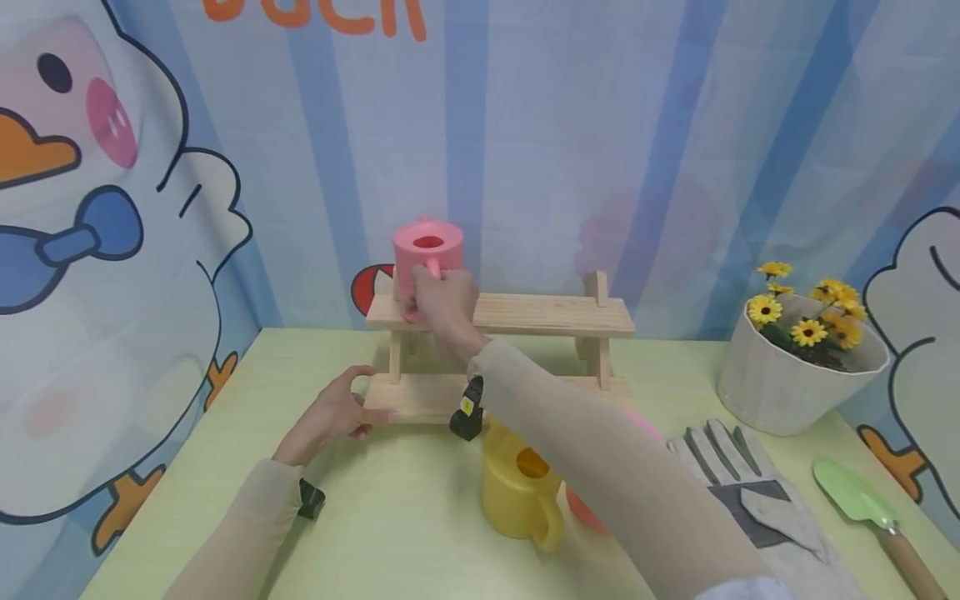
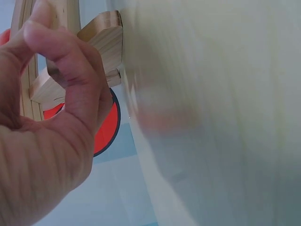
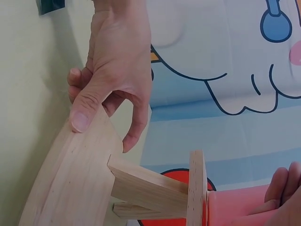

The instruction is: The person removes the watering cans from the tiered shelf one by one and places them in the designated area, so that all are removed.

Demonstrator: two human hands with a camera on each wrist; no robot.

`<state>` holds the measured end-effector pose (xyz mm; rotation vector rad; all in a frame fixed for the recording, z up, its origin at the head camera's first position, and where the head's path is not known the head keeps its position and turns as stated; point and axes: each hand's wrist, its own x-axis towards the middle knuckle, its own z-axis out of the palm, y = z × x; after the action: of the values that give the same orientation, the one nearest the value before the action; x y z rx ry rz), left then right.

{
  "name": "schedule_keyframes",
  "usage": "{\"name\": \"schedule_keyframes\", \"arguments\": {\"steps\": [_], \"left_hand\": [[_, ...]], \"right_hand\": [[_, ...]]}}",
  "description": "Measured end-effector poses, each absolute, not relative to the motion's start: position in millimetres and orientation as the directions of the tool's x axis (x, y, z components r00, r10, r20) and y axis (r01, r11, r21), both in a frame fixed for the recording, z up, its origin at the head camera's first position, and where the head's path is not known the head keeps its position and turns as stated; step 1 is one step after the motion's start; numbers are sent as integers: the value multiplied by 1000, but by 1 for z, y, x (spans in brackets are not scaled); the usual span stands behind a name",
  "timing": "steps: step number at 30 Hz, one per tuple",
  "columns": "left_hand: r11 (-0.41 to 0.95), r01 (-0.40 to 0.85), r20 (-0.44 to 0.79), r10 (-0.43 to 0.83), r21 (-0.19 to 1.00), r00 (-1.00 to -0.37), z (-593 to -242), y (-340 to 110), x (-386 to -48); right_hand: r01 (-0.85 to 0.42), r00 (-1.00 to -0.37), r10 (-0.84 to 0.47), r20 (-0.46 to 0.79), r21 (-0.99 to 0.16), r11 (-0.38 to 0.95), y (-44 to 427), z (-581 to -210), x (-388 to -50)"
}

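Observation:
A small pink watering can [image 1: 428,242] stands upright at the left end of the upper board of a two-tier wooden shelf [image 1: 555,313]. My right hand [image 1: 448,302] grips its handle, which faces me; in the right wrist view the fingers lie against the pink wall [image 3: 235,207]. My left hand [image 1: 335,412] holds the left end of the lower board [image 3: 70,188], with the thumb on top and the fingers around the end. A yellow watering can [image 1: 517,492] stands on the table in front of the shelf, partly behind my right sleeve.
A pink and orange object [image 1: 585,510] is mostly hidden by my right forearm. To the right lie grey work gloves [image 1: 765,500] and a green trowel [image 1: 855,492] with a wooden handle. A white pot [image 1: 772,383] of yellow flowers stands at the back right, near the printed curtain [image 1: 525,167].

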<state>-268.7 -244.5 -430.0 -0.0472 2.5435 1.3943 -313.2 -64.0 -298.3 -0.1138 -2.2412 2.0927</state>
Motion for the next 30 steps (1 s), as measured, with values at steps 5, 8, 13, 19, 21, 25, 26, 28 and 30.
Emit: {"name": "schedule_keyframes", "arguments": {"steps": [5,8,13,19,21,25,26,28,30], "left_hand": [[545,-144,-225,86,826,-971,-430,-244,-269],[540,-146,-228,88,829,-970,-430,-244,-269],[536,-137,-222,97,833,-970,-430,-245,-269],[538,-130,-216,100,833,-971,-431,-245,-270],[546,-129,-214,96,828,-972,-430,-244,-269],[563,-138,-220,80,815,-972,-430,-244,-269],[564,-143,-224,77,813,-972,-430,-244,-269],[564,-153,-232,71,811,-970,-430,-243,-270],[564,-166,-243,64,809,-968,-429,-243,-270]], "right_hand": [[-26,-992,122,34,-997,68,-65,-298,-307],[-36,-992,120,44,-997,66,-66,-295,-300],[-34,-995,90,41,-997,74,-64,-291,-286],[-40,-998,43,43,-997,68,-58,-288,-266],[-40,-999,28,41,-997,59,-57,-288,-261],[-25,-1000,7,26,-999,25,-54,-291,-251],[-24,-1000,4,24,-999,21,-53,-291,-248],[-24,-1000,-2,24,-1000,15,-51,-293,-243],[-27,-1000,-9,27,-1000,9,-49,-295,-238]]}}
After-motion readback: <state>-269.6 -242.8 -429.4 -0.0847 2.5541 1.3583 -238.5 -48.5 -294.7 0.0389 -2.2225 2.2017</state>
